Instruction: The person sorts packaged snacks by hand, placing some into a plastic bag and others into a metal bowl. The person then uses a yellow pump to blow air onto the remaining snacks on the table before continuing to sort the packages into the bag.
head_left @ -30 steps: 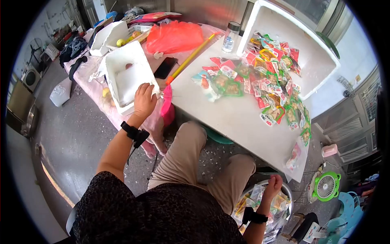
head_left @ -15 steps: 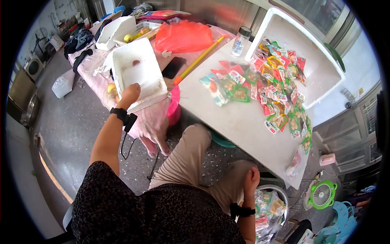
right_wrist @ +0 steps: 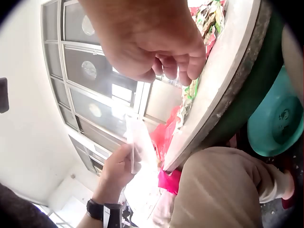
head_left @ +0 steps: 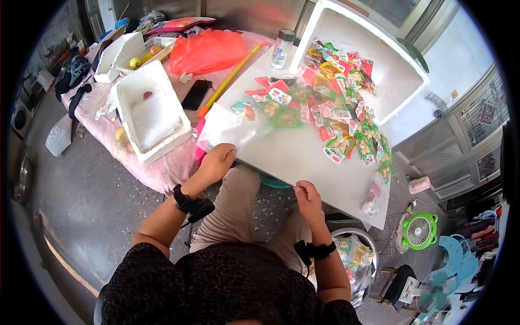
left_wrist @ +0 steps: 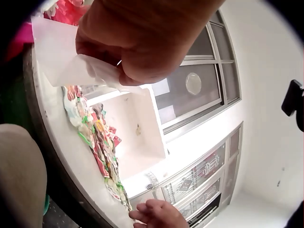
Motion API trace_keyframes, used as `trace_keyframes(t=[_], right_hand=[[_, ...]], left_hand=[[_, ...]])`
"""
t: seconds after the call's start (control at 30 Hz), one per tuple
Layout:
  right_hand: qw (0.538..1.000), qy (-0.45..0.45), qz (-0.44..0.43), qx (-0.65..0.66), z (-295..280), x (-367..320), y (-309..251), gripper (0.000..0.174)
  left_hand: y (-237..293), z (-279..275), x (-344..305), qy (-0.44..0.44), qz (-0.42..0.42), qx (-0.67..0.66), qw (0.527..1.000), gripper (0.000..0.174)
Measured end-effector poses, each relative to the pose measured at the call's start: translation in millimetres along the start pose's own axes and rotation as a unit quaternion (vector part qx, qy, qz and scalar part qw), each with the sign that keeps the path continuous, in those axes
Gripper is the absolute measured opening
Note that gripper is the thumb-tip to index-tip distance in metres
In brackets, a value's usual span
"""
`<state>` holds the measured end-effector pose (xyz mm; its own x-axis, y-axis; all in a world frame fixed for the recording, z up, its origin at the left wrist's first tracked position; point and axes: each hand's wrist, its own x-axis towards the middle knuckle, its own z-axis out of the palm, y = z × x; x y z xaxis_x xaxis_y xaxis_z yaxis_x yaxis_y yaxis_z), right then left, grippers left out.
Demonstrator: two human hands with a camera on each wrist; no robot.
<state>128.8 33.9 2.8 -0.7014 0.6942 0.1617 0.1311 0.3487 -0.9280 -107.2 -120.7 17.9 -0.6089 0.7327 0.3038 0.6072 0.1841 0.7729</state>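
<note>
My left hand (head_left: pixel 218 161) pinches a thin translucent plastic bag (left_wrist: pixel 56 50) by its edge, in front of the white table (head_left: pixel 276 162). In the head view the bag spreads pale and blurred over the table's left corner. My right hand (head_left: pixel 310 201) is at the table's front edge with its fingers loosely curled. Nothing shows between those fingers in the right wrist view. A heap of small sealed snack packets (head_left: pixel 340 145), red, green and yellow, lies across the table. It spills from a large white foam box (head_left: pixel 401 59) tipped on its side.
At the left, a smaller foam box (head_left: pixel 174 142) sits on a pink-covered surface beside a phone (head_left: pixel 196 95), a yellow stick (head_left: pixel 230 76) and a red bag (head_left: pixel 208 52). A clear jar (head_left: pixel 281 50) stands behind the packets. A metal basin (head_left: pixel 374 246) with packets stands low right.
My left hand has moved right from the smaller foam box and now holds the plastic bag. My right hand has risen from near the basin to the table's front edge.
</note>
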Motion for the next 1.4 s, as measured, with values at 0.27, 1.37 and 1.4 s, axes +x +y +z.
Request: trace_keyframes(t=[0.27, 1.37, 1.4], right_hand=[[0.963, -0.064, 0.188, 0.18, 56, 42, -11, 0.016], [0.959, -0.125, 0.228, 0.111, 8, 117, 30, 0.02], [0.968, -0.08, 0.219, 0.097, 7, 131, 41, 0.023]], left_hand=[[25, 72, -7, -0.154, 0.002, -0.073, 0.985, 0.018], [23, 70, 9, -0.012, 0.032, 0.202, 0.979, 0.021], [19, 71, 9, -0.025, 0.018, 0.196, 0.98, 0.022]])
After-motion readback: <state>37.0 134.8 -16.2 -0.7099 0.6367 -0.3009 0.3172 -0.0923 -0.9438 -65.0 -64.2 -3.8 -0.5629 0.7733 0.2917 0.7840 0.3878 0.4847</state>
